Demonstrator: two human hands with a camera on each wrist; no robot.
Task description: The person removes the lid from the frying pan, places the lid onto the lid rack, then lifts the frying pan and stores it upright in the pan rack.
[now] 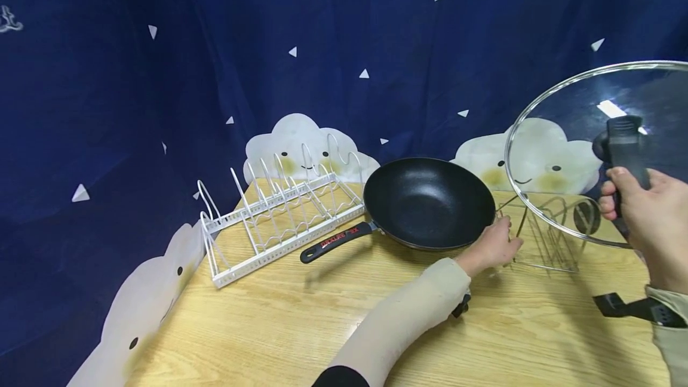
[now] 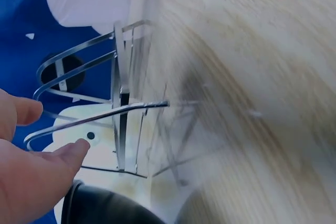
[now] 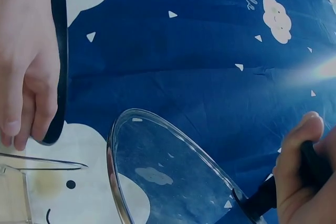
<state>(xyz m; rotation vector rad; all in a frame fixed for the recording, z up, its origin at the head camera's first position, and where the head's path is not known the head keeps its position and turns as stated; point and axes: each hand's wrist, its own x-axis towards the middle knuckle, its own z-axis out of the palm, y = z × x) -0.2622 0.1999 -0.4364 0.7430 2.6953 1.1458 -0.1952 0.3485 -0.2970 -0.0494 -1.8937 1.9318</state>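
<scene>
head view: right hand point(image 1: 647, 226) grips the round glass lid point(image 1: 596, 154) by its black handle, raised above the small chrome wire rack point(image 1: 548, 237), not yet slotted; left hand point(image 1: 491, 246), fingers loosely extended, steadies that rack.

Red lettering on pan handle point(image 1: 337, 240), illegible.

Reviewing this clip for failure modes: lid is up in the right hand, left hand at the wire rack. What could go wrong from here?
1. The right hand holds the glass lid in the air by its handle alone; a slip could likely drop it onto the table.
2. The small wire rack looks light, with the left hand only at its edge; it might tip or slide under the lid.
3. The black pan sits right beside the rack; the lid's rim could knock it.
</scene>
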